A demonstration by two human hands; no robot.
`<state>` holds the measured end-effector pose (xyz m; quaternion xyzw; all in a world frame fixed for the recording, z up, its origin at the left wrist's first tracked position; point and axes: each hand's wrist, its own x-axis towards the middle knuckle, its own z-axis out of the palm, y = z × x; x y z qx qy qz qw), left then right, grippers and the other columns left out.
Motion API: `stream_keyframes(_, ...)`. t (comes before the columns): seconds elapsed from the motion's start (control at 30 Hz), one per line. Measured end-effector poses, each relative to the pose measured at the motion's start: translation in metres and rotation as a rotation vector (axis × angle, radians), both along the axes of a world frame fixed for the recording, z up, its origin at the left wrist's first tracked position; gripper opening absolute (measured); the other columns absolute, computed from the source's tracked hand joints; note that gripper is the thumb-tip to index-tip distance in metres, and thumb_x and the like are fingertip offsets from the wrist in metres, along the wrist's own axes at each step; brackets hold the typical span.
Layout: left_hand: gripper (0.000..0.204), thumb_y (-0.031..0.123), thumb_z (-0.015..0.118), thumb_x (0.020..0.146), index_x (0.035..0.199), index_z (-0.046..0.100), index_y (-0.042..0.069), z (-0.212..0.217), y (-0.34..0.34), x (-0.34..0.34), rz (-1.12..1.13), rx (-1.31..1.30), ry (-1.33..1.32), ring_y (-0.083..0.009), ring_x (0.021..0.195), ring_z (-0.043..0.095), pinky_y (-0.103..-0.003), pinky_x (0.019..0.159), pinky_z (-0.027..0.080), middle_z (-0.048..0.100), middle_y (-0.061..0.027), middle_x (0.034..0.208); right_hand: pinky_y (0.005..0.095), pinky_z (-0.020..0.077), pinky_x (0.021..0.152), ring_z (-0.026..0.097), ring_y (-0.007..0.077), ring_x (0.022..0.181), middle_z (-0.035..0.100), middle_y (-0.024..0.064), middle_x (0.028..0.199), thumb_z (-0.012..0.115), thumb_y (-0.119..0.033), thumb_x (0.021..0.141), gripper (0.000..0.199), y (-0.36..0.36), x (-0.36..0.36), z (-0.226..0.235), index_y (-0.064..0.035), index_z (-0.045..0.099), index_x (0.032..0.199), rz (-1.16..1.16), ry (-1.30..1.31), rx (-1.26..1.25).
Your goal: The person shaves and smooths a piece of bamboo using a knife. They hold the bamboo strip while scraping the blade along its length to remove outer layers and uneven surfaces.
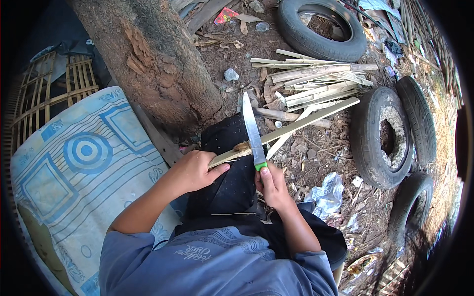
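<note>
My left hand point(195, 170) grips the near end of a long split bamboo strip point(296, 123) that slants up to the right across my dark-clad knee point(229, 163). My right hand point(271, 185) holds a knife point(253, 129) by its green handle. The long steel blade points away from me and its edge rests against the strip just beyond my left thumb. Both hands sit close together over my lap.
A thick tree trunk point(153, 59) rises at upper left. A pile of cut bamboo strips point(316, 81) lies on the dirt ahead. Old tyres point(321, 27) point(385, 135) point(410, 209) ring the right side. A patterned blue mat point(84, 167) and woven bamboo frame point(54, 89) lie left.
</note>
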<state>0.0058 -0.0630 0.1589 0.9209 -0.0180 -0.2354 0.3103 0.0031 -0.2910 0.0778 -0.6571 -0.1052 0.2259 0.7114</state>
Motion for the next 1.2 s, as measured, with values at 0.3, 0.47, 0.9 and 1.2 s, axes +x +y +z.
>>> stream_keyframes(0.3,0.04,0.035,0.064,0.088,0.075,0.062,-0.002,-0.001,-0.002,-0.007,0.028,0.064,-0.039,-0.0426,0.067,0.06,-0.045,0.062,0.047,0.06,-0.0231,0.067,0.0252,0.0333,0.044,0.042,0.0088,0.047,0.044,0.0003,0.059,0.037,-0.034,0.103,0.038,-0.001,-0.008,0.01,-0.0025,0.046,0.083,0.057,0.38,0.273)
stream_keyframes(0.47,0.04,0.036,0.063,0.088,0.075,0.062,-0.002,-0.004,-0.002,-0.008,0.021,0.056,-0.074,-0.0431,0.068,0.06,-0.046,0.062,0.047,0.06,-0.0231,0.067,0.0269,0.0355,0.044,0.044,0.0095,0.047,0.045,0.0009,0.055,0.038,-0.028,0.102,0.036,0.008,-0.016,0.01,-0.0028,0.047,0.078,-0.089,-0.001,-0.09)
stream_keyframes(0.9,0.046,0.041,0.059,0.089,0.071,0.061,-0.001,-0.01,0.0,-0.011,-0.023,0.089,-0.168,-0.0416,0.064,0.062,-0.048,0.062,0.05,0.06,-0.0227,0.063,0.0242,0.0322,0.044,0.04,0.0079,0.046,0.043,0.0003,0.056,0.035,-0.032,0.103,0.037,0.009,-0.022,0.011,-0.0048,0.045,0.079,-0.079,-0.01,-0.087)
stream_keyframes(1.2,0.043,0.039,0.06,0.089,0.073,0.062,-0.001,-0.009,-0.002,-0.012,-0.012,0.085,-0.166,-0.0428,0.065,0.062,-0.049,0.061,0.049,0.06,-0.0234,0.063,0.0236,0.0325,0.043,0.04,0.0075,0.046,0.043,-0.0006,0.057,0.035,-0.033,0.103,0.038,0.004,-0.025,0.009,-0.0052,0.046,0.08,-0.14,0.055,-0.019)
